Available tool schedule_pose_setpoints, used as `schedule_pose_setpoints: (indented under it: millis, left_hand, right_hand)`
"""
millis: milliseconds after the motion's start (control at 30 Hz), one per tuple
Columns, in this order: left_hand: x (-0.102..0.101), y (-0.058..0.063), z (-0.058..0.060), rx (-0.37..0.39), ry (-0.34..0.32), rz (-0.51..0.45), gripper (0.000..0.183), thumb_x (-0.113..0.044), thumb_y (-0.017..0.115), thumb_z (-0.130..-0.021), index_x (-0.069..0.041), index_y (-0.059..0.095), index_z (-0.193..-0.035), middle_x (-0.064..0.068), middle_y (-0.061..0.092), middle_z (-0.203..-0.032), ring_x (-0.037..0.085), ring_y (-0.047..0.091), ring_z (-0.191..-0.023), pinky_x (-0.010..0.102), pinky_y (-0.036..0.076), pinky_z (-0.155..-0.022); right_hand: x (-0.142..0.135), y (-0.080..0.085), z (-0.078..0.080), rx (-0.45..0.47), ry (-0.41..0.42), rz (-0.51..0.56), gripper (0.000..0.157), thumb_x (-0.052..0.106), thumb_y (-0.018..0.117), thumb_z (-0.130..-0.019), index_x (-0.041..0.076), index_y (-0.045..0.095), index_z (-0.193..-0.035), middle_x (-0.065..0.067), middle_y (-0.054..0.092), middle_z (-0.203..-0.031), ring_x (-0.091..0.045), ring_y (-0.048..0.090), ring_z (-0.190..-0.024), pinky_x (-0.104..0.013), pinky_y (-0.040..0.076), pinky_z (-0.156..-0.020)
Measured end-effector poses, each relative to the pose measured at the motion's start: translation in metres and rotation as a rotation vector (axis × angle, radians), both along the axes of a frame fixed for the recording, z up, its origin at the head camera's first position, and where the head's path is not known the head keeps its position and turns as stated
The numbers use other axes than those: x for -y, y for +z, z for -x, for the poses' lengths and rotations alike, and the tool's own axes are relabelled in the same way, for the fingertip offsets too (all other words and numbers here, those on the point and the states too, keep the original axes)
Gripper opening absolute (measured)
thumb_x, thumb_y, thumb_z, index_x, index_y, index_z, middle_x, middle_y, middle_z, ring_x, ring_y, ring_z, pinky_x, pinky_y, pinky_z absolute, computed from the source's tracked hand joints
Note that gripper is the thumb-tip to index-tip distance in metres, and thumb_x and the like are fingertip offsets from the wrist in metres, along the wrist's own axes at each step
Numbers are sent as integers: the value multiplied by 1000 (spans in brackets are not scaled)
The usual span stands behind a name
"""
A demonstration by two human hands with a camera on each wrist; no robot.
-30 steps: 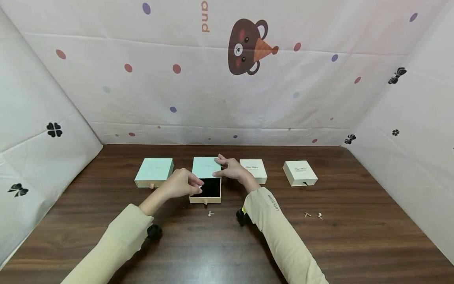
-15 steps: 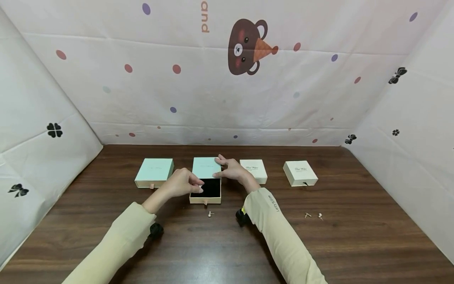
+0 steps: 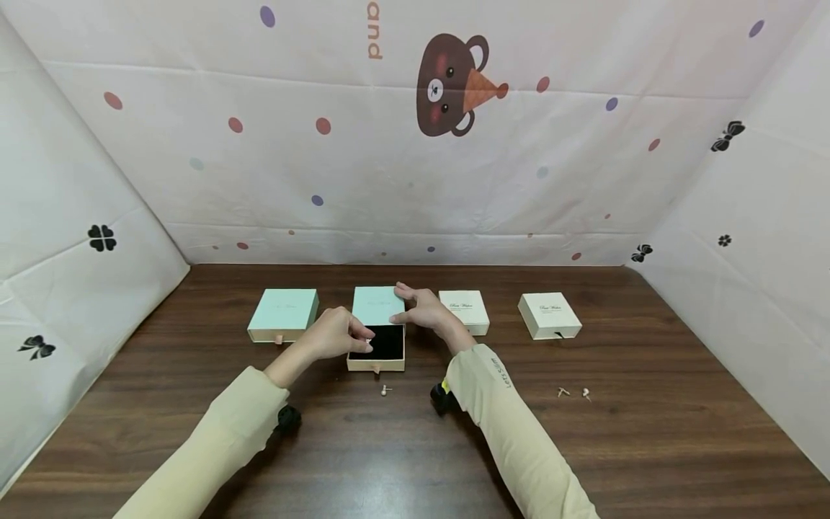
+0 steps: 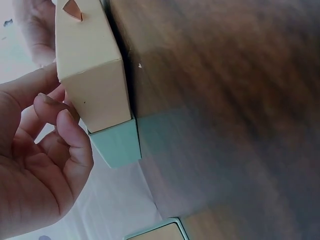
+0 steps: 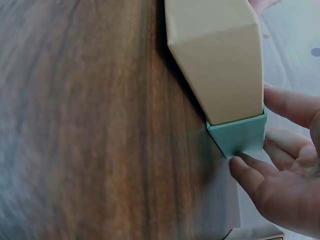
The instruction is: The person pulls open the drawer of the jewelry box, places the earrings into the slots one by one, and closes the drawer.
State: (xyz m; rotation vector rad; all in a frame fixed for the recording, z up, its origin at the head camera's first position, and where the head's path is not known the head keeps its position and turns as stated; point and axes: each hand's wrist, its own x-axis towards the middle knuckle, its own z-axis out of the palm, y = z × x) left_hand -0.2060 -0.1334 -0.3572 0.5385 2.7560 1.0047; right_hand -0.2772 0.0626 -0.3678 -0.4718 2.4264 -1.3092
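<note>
Drawer (image 3: pixel 389 365) w/ black lining (image 3: pixel 390 343) sits partly pulled out of its teal cover (image 3: pixel 376 305), approx. ctr of the head view. My L hand (image 3: pixel 333 334) pinches a tiny pale bit (image 3: pixel 368 341) over the lining's left part; too small to ID. My R hand (image 3: pixel 428 311) grips the cover's right side. One earring (image 3: pixel 384 392) lies just below the drawer, two more earrings (image 3: pixel 562 392) (image 3: pixel 586 393) lower right. Another teal box (image 3: pixel 284 310) is left of ctr, two white boxes (image 3: pixel 468 308) (image 3: pixel 550 315) right of ctr.

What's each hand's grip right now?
Left hand: pinching something small, probably an earring, at the open drawer.
Right hand: holding the mint box sleeve.
</note>
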Motion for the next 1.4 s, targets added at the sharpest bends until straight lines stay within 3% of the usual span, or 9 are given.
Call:
schedule_pose_setpoints:
  millis: [267,867,1200,1400]
  left_hand:
    - [-1,0,2,-12,-16,21,18,-13,73,-77,-7,73,-93,1,70,-83,6,59,-65,25,47,-58]
    - [1,-1,3,-6,20,55,20,-15,73,-76,-8,73,-95,-4,67,-74,7,57,-63,26,45,-57]
    - [1,1,1,-49,28,85,6,-12,72,-77,-11,75,-82,-2,69,-77,7,57,-63,26,46,-56]
    - [-2,2,1,-38,35,98,4,-10,73,-75,-11,75,-78,-5,67,-68,6,57,-59,25,46,-55]
  right_hand:
    - [2,1,-2,-7,-18,17,68,8,72,-77,9,40,-138,0,30,-146,-18,21,-136,-37,23,-107]
    - [1,1,-1,12,-13,4,68,11,71,-79,10,38,-138,2,29,-146,-16,20,-136,-35,23,-107]
    - [1,1,0,16,-15,9,68,11,71,-78,9,38,-138,2,29,-146,-16,21,-136,-34,23,-107]
    - [2,-1,2,16,-17,8,69,11,72,-78,9,38,-138,3,29,-146,-16,21,-136,-34,23,-107]
